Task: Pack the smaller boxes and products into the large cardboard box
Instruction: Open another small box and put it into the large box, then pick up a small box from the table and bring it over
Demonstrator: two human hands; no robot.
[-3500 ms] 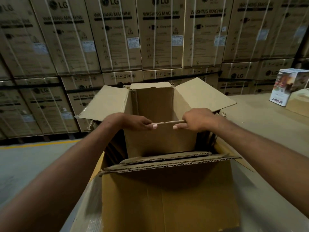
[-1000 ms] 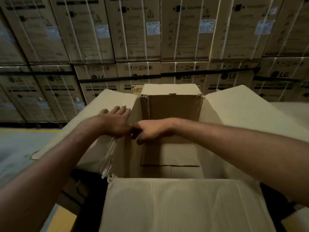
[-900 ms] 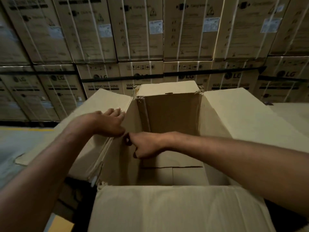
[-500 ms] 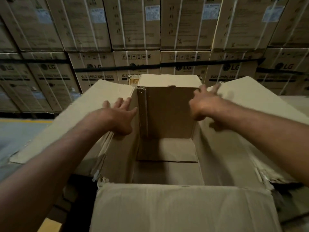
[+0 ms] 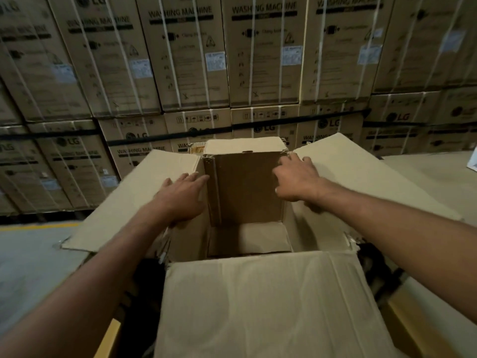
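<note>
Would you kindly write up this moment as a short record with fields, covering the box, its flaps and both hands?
box: box, upright, top open
flaps: left flap, right flap and near flap spread outward
inside: bare bottom shows
left hand: left hand flat on left flap, by the rim
right hand: right hand, fingers spread, on right flap near far corner
background: stacked LG washing machine cartons

Stacked LG washing machine cartons (image 5: 263, 55), white-strapped, wall background; grey floor (image 5: 31, 254) with yellow line (image 5: 38, 226) left; white box corner (image 5: 473, 164) far right.
</note>
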